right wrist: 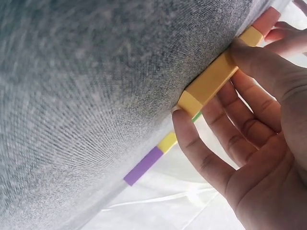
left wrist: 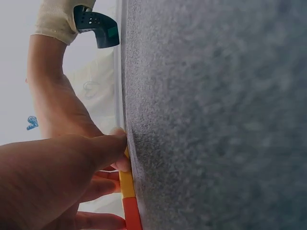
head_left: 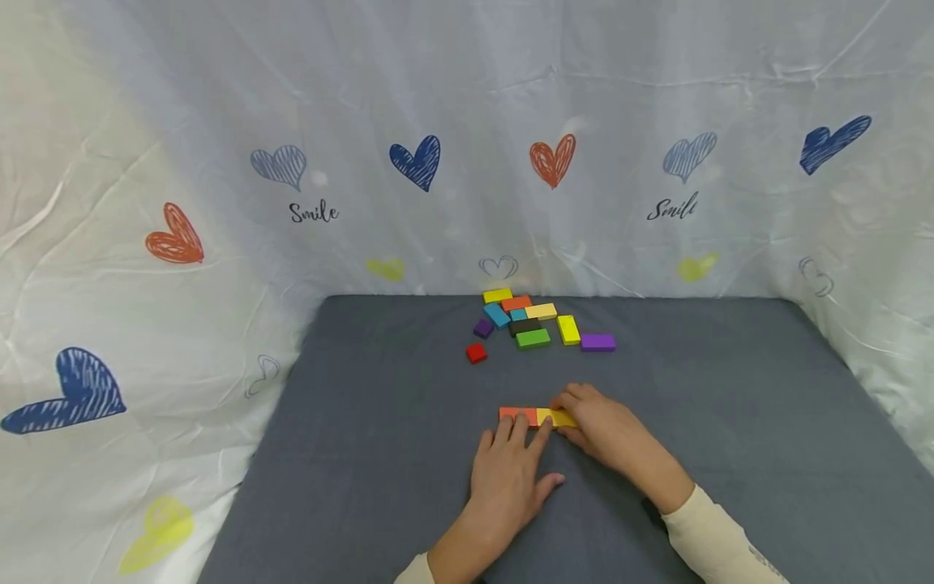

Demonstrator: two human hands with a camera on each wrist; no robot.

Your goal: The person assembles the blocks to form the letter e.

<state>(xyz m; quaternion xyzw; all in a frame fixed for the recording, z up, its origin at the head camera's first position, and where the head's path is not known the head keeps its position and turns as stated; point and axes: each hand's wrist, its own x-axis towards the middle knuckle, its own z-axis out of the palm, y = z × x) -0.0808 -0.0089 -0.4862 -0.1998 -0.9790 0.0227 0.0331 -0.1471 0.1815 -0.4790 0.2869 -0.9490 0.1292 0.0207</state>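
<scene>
A red-orange block (head_left: 516, 414) lies end to end with yellow wood (head_left: 558, 418) in one straight row on the grey cloth. My right hand (head_left: 604, 428) grips a yellow block (right wrist: 211, 81) at the row's right end. Its thumb lies along the near side, and a fingertip presses the block's outer end in the right wrist view. More yellow (right wrist: 251, 36) shows beyond that thumb, next to the red-orange piece. From the near side my left hand (head_left: 505, 478) reaches in with fingers extended, fingertips at the red-orange and yellow pieces, thumb spread to the right.
Farther back lie several loose blocks, among them a green block (head_left: 533, 339), a purple block (head_left: 598, 343), a yellow block (head_left: 568, 330) and a red cube (head_left: 477, 353). Behind the grey table (head_left: 379, 389) hangs a white curtain (head_left: 467, 97) printed with hearts.
</scene>
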